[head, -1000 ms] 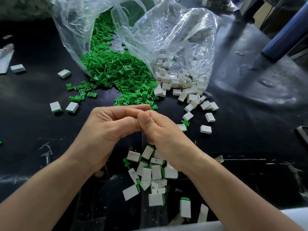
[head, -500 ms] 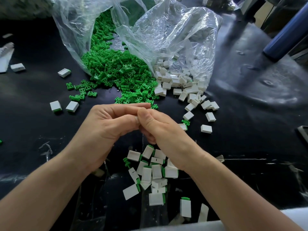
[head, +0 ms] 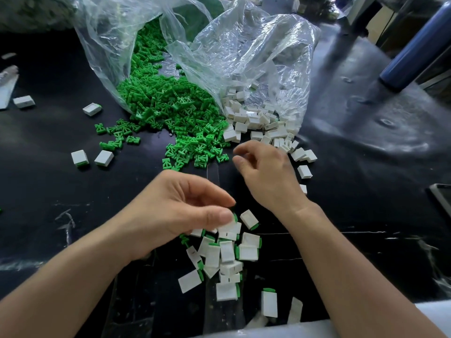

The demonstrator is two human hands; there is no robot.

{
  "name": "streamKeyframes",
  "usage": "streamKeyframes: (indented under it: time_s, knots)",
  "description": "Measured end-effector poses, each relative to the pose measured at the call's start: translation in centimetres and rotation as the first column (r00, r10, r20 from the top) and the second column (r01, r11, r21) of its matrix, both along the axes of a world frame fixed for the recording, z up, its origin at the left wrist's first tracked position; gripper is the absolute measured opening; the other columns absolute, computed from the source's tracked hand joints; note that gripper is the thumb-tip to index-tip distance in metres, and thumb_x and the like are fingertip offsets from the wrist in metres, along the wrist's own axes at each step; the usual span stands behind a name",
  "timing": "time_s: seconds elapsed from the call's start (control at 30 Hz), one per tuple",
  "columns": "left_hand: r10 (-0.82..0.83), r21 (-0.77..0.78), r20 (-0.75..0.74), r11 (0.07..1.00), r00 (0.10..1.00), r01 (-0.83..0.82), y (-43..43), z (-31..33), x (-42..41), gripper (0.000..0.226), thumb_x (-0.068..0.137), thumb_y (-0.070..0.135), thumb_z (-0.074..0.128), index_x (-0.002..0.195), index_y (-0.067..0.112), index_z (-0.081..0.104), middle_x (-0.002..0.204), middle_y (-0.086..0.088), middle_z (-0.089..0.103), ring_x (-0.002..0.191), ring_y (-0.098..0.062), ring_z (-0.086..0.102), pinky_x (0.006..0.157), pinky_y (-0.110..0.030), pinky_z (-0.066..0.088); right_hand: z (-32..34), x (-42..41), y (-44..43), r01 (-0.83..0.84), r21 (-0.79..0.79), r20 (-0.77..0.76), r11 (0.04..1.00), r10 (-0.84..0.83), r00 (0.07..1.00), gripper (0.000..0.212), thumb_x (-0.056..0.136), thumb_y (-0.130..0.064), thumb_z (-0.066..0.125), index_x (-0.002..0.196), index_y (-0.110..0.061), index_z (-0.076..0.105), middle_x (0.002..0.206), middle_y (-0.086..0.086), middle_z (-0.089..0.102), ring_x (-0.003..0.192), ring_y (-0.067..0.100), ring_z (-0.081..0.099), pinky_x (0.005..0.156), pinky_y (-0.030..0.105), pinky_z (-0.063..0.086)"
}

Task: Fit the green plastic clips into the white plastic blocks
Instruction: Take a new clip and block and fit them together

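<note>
Clips (head: 170, 113): a big green heap spilling out of clear bags (head: 244, 50) onto the black bench (head: 48, 191).
Blocks (head: 256, 123): a white heap just right of the clips.
Done pile (head: 227, 252): white blocks with green edges, close to the person.
Left hand (head: 180, 211): over the done pile, fingers curled. A blurry block sits by the thumb, and I cannot tell if it is pinched.
Right hand (head: 266, 174): close to the blocks, fingers loosely bent, nothing in it.
Feel: probably small, light, hard and a bit slippy. Pinch a block by its flat sides.
</note>
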State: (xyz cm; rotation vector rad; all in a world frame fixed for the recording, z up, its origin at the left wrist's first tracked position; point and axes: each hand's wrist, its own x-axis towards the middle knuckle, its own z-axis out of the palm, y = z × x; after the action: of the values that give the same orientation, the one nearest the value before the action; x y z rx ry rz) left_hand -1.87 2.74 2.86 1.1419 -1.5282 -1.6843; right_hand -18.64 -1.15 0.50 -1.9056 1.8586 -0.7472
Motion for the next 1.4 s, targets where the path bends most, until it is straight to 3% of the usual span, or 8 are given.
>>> streamKeyframes:
  time_s: [0.23,0.37,0.53,0.63,0.9,1.1,1.2,1.4]
  knots:
    - [0.116,-0.018,0.003,0.993,0.993,-0.115,-0.4,-0.2,0.0,0.037,0.051,0.044,0.067,0.077,0.02,0.075,0.066,-0.005,0.07,0.049,-0.004,0.056,0.04,-0.013,0.036,-0.8,0.5,-1.1,-0.091,-0.101,-0.238,0.991,0.065,0.969,0.055,0.092,-0.027,0.051,0.143,-0.019,0.03,0.151,0.0,0.026,0.14,0.016,0.018,0.11,0.03,0.01]
    - [0.091,-0.007,0.007,0.996,0.996,-0.091,-0.3,-0.3,-0.2,0.038,0.049,0.046,0.067,0.077,0.023,0.076,0.066,-0.005,0.071,0.052,-0.006,0.059,0.042,-0.013,0.039,-1.6,0.6,-1.7,-0.195,0.071,-0.383,0.978,0.207,0.9,0.059,0.097,-0.038,0.035,0.148,-0.024,0.007,0.156,-0.006,-0.003,0.142,0.01,-0.011,0.112,0.038,-0.012]
    - [0.099,-0.008,0.005,0.995,0.995,-0.099,-0.4,-0.5,-0.1,0.037,0.05,0.046,0.066,0.077,0.022,0.076,0.068,-0.005,0.071,0.055,-0.007,0.061,0.043,-0.014,0.041,-1.2,0.3,-1.5,-0.172,-0.124,-0.354,0.977,0.118,0.928,0.037,0.093,-0.022,0.05,0.129,-0.019,0.05,0.137,-0.001,0.048,0.129,0.019,0.036,0.111,0.038,0.008]
    - [0.103,-0.007,0.01,0.995,0.995,-0.103,-0.5,-0.5,0.0,0.036,0.051,0.045,0.066,0.077,0.022,0.076,0.068,-0.004,0.072,0.056,-0.008,0.062,0.045,-0.015,0.043,-1.0,0.2,-1.2,-0.183,-0.177,-0.393,0.967,0.101,0.914,0.024,0.09,-0.015,0.052,0.111,-0.017,0.062,0.109,0.002,0.063,0.102,0.024,0.052,0.09,0.027,0.022]
    - [0.322,-0.099,0.07,0.944,0.944,-0.315,-1.1,-1.2,0.3,0.03,0.069,0.011,0.074,0.093,0.028,0.069,0.082,0.001,0.072,0.06,-0.002,0.062,0.048,-0.015,0.047,0.8,0.5,0.5,-0.21,0.06,0.306,0.976,0.182,0.934,0.015,0.083,-0.025,0.066,0.072,-0.028,0.056,0.072,-0.01,0.062,0.071,0.005,0.059,0.071,0.023,0.049]
    - [0.312,-0.081,0.018,0.948,0.95,-0.309,-0.9,-0.8,0.1,0.018,0.06,0.021,0.071,0.078,0.018,0.073,0.069,-0.007,0.072,0.056,-0.007,0.063,0.05,-0.015,0.05,1.2,1.8,1.6,-0.293,0.143,0.429,0.945,0.208,0.879,0.021,0.087,-0.027,0.061,0.068,-0.021,0.059,0.06,0.001,0.066,0.052,0.009,0.06,0.055,0.028,0.052]
    - [0.351,-0.066,0.031,0.935,0.936,-0.349,-1.1,-1.1,0.0,0.009,0.067,0.006,0.073,0.073,0.012,0.071,0.065,-0.011,0.07,0.054,-0.01,0.063,0.051,-0.016,0.052,0.8,1.3,1.2,-0.156,0.064,0.271,0.986,0.133,0.953,0.029,0.089,-0.032,0.056,0.071,-0.01,0.062,0.059,-0.002,0.065,0.054,0.008,0.058,0.059,0.032,0.051]
    - [0.347,-0.043,0.019,0.937,0.938,-0.346,-0.9,-1.0,-0.1,0.019,0.073,-0.006,0.068,0.081,0.011,0.072,0.072,-0.008,0.072,0.062,-0.012,0.066,0.055,-0.016,0.054,-0.5,1.0,0.0,-0.124,-0.037,-0.261,0.992,0.11,0.959,0.032,0.092,-0.024,0.051,0.123,-0.016,0.057,0.117,0.005,0.055,0.111,0.022,0.043,0.095,0.031,0.03]
